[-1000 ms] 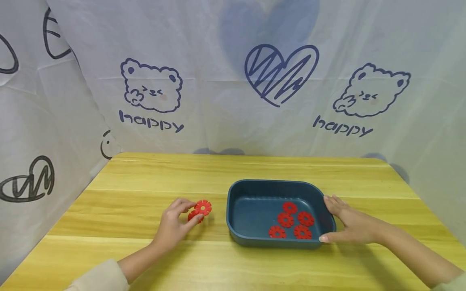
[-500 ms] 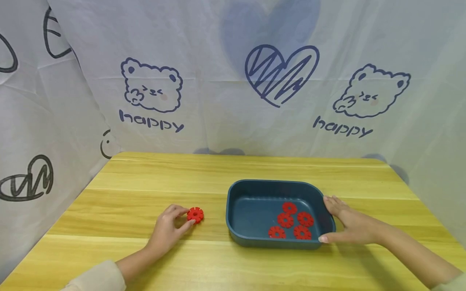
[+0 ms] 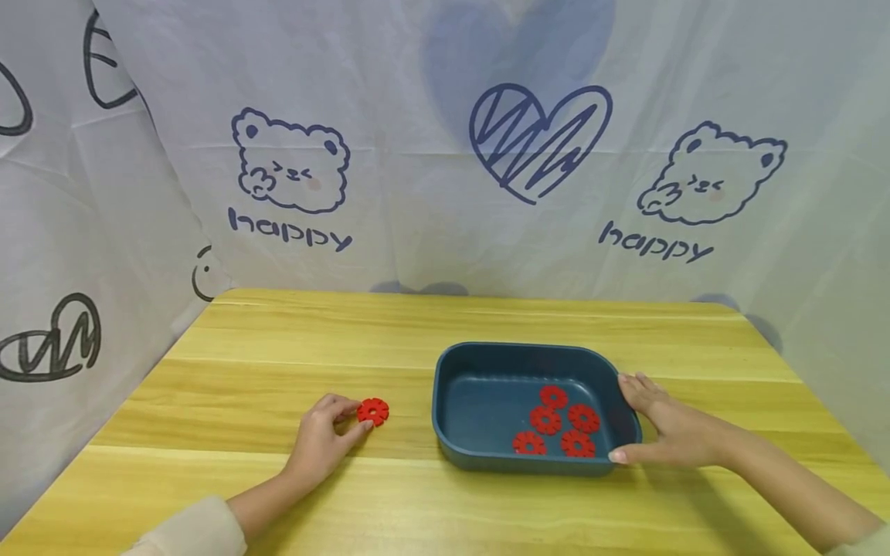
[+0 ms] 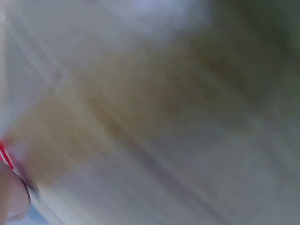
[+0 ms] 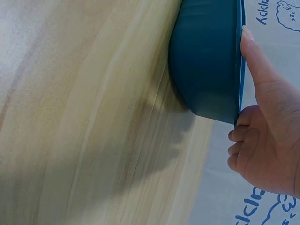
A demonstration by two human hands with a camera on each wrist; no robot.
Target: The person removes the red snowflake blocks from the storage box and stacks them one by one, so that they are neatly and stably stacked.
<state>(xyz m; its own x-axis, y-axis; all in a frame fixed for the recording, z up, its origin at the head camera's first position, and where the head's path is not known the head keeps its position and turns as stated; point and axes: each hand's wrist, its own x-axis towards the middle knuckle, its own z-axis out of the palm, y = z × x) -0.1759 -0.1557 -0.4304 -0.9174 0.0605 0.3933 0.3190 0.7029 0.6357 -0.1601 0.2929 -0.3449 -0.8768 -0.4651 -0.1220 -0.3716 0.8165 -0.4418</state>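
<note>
On the wooden table, left of a dark blue rectangular tub (image 3: 480,455), lies a red interlocking disc (image 3: 373,411) with a notched rim and a hole in its middle. The thumb and forefinger of my left hand (image 3: 321,442) pinch its left edge. Blurred in the left wrist view, only a fingertip (image 4: 13,192) and a sliver of red show at the left border. My right hand (image 3: 677,428) grips the tub's right end, thumb on the near corner and fingers at the far side. In the right wrist view the thumb (image 5: 260,65) lies along the tub's rim.
Several more red discs (image 3: 545,420) lie flat in the right half of the tub. The wooden table (image 3: 313,332) runs back to a white cloth (image 3: 410,224) printed with bears and a heart. More white cloth hangs at the left.
One second ago my left hand held a disc up and to the right, with a second red disc partly behind it. The hand has moved down-left, and a single disc outline shows. The right hand stays.
</note>
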